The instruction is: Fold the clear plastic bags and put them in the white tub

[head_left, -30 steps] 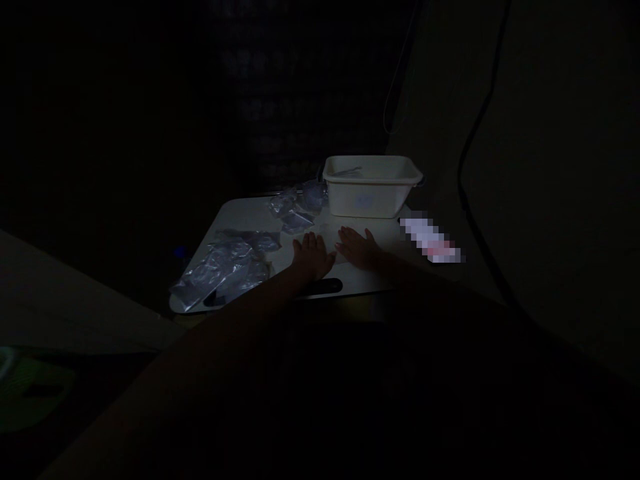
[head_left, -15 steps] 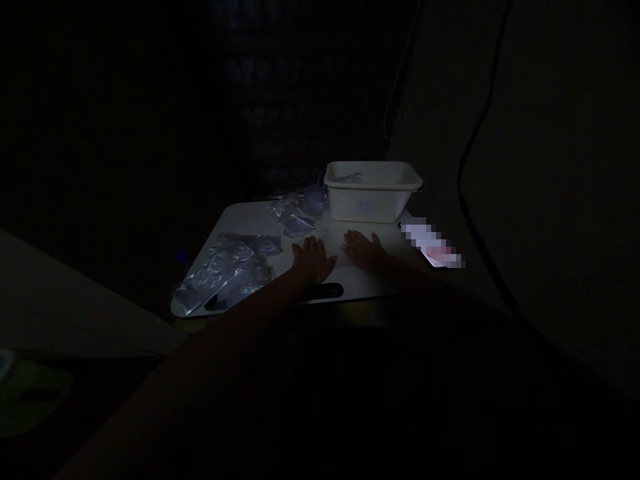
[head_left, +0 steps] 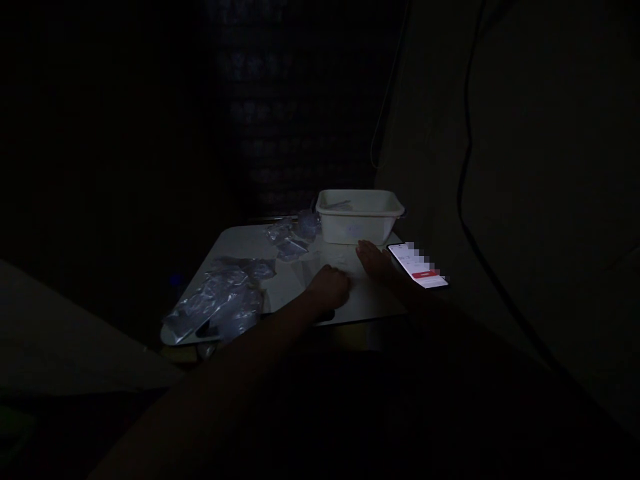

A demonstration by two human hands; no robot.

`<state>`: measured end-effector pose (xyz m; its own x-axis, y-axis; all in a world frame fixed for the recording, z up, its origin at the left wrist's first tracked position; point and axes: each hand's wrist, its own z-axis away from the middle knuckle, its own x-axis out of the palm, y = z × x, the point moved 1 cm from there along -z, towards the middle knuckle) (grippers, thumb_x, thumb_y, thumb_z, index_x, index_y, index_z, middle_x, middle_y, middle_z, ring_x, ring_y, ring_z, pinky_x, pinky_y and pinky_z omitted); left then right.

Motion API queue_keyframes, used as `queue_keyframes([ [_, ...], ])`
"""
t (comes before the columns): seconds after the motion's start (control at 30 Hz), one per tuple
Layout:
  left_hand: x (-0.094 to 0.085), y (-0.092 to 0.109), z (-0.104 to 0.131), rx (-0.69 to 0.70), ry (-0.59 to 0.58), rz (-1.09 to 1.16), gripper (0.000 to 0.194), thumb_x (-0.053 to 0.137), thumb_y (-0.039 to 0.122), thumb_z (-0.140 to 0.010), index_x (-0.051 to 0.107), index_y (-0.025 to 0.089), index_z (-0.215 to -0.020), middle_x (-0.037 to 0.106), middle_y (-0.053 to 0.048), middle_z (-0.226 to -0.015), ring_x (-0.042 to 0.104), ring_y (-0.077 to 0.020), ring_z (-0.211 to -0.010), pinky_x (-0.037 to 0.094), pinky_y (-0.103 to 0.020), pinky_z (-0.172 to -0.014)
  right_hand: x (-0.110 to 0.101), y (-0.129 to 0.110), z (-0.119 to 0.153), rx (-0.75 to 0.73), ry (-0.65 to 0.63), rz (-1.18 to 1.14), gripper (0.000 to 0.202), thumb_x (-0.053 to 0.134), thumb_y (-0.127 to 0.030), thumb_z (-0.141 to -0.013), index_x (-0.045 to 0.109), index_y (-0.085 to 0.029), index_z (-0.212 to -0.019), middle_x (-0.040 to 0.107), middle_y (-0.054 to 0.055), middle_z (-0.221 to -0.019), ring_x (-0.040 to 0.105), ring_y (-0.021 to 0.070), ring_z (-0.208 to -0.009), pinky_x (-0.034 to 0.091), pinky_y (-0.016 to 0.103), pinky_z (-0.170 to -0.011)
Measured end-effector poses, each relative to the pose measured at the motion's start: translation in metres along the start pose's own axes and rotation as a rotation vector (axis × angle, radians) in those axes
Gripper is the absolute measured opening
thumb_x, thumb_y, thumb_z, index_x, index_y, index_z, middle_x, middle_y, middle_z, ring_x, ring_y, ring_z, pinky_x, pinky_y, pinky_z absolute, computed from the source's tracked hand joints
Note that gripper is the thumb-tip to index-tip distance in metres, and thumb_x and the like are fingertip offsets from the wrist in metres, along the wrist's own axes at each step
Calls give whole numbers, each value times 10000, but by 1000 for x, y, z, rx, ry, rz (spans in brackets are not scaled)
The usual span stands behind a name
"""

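My left hand (head_left: 330, 287) is closed, its fingers curled down at the near middle of a small white table (head_left: 280, 293). A faint, flat clear plastic bag (head_left: 306, 272) reaches to those fingers; its outline is hard to see in the dark. My right hand (head_left: 374, 261) is open, fingers stretched forward and close together, over the tabletop just in front of a white plastic tub (head_left: 350, 230). To the left lies a heap of crumpled clear plastic bags (head_left: 225, 297). Smaller clear bags (head_left: 293, 248) rest farther back, beside the tub.
A phone (head_left: 417, 265) with a lit screen lies at the table's right edge. Inside the tub is some clear plastic (head_left: 339, 205). A dark cable (head_left: 466, 167) hangs along the right wall. The room is very dark.
My left hand has gone from flat and spread to closed, moving right and nearer. My right hand stays open, its fingers now closer together. The view has tilted up a little.
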<state>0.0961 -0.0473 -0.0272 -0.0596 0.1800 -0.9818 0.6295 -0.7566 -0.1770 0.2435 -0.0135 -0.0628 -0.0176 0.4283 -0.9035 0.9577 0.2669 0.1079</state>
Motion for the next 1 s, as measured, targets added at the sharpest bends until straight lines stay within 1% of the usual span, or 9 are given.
queue_keyframes([
  [0.13, 3, 7, -5, 1, -40, -11, 217, 387, 164, -737, 599, 131, -769, 613, -112, -738, 566, -214, -738, 374, -343, -667, -3, -1, 0, -12, -8, 1, 377, 246, -108, -804, 448, -122, -1121, 390, 140, -1227, 320, 245, -1140, 300, 486, -851],
  [0.37, 0, 11, -7, 28, -54, -40, 219, 378, 118, -739, 586, 135, -807, 616, -110, -747, 573, -219, -743, 398, -326, -628, -20, -12, -5, 66, -20, -95, 394, 185, -216, -840, 462, -126, -1104, 426, 132, -1200, 343, 238, -1126, 302, 511, -840],
  [0.47, -1, 11, -8, -15, -34, 3, 233, 367, 119, -737, 595, 118, -783, 618, -117, -750, 577, -223, -727, 407, -327, -622, -19, -11, -5, 104, -28, -151, 393, 194, -241, -837, 462, -140, -1106, 428, 122, -1201, 346, 230, -1126, 299, 499, -854],
  [0.53, -3, 6, -8, -92, -18, 87, 230, 379, 153, -731, 602, 97, -738, 618, -131, -748, 578, -223, -714, 413, -321, -614, -15, -7, -7, 158, -40, -285, 402, 192, -256, -835, 467, -140, -1105, 410, 118, -1217, 328, 224, -1140, 286, 471, -883],
  [0.63, -10, -11, -7, -231, 44, 410, 188, 454, 215, -679, 595, 93, -667, 622, -110, -725, 576, -195, -695, 423, -285, -615, -7, 6, -14, 253, -42, -547, 480, 120, -302, -840, 471, -105, -1102, 440, 135, -1188, 368, 203, -1115, 322, 379, -886],
  [0.73, -21, -33, 0, -402, 210, 1030, 138, 471, 185, -642, 572, 102, -686, 623, -55, -703, 574, -142, -670, 432, -243, -618, 0, 16, -24, 322, -66, -689, 654, -60, -339, -821, 475, -68, -1082, 552, 172, -1032, 533, 192, -927, 429, 336, -745],
  [0.8, -27, -46, 6, -474, 364, 1462, 144, 436, 181, -658, 551, 106, -704, 618, -36, -680, 576, -126, -655, 441, -240, -626, -1, 18, -28, 402, -113, -919, 722, -124, -363, -797, 480, -63, -1055, 592, 177, -936, 583, 185, -804, 455, 329, -667],
  [0.9, -32, -59, 13, -563, 481, 1916, 176, 381, 148, -670, 545, 100, -709, 613, -44, -645, 583, -122, -635, 451, -232, -624, -11, 7, -24, 593, -304, -1574, 674, -56, -428, -801, 495, -81, -976, 611, 152, -854, 595, 174, -743, 452, 330, -658],
  [1.0, -28, -65, 16, -690, 444, 2120, 241, 338, 136, -692, 556, 76, -774, 614, -64, -635, 586, -134, -603, 461, -236, -591, -29, -12, -17, 584, -591, -2063, 568, 112, -497, -796, 526, -114, -859, 620, 111, -787, 591, 172, -726, 446, 329, -664],
])
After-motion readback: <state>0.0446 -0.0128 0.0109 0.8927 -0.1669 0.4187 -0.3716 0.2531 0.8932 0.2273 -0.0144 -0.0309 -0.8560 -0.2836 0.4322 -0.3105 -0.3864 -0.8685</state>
